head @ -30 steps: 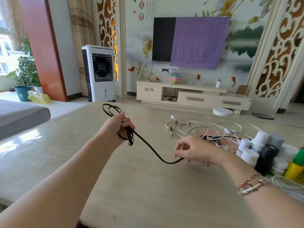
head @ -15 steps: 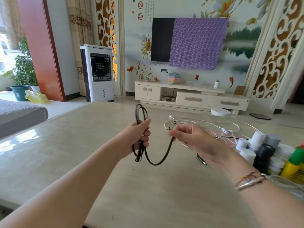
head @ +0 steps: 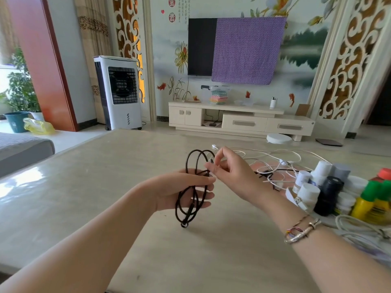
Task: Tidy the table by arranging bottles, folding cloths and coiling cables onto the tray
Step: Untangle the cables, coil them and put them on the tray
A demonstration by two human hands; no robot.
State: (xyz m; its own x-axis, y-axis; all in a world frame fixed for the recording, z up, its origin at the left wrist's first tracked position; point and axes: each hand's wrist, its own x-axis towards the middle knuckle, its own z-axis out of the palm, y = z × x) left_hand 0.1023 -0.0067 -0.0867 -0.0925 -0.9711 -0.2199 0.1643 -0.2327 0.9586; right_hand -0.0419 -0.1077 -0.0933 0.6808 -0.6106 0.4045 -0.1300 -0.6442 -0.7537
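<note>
A black cable (head: pixel 191 187) hangs in several loops over the table's middle. My left hand (head: pixel 184 188) holds the coil with its fingers through the loops. My right hand (head: pixel 230 172) pinches the cable's end at the top of the coil, right beside my left fingers. Behind my right hand, white cables (head: pixel 273 159) lie tangled on the table, over a pink cloth (head: pixel 259 166). A cluster of bottles (head: pixel 330 189) stands at the right: white ones, a black one, yellow ones with green caps.
The beige table (head: pixel 105 197) stretches left and forward. Another pale cable (head: pixel 359 227) lies at the right edge, near the yellow bottles (head: pixel 372 204). Beyond the table are a TV cabinet (head: pixel 239 119) and an air cooler (head: pixel 118 92).
My hands have come together. The long slack stretch of black cable is now gathered into loops in my left hand, and my right hand has moved from the table up to the coil.
</note>
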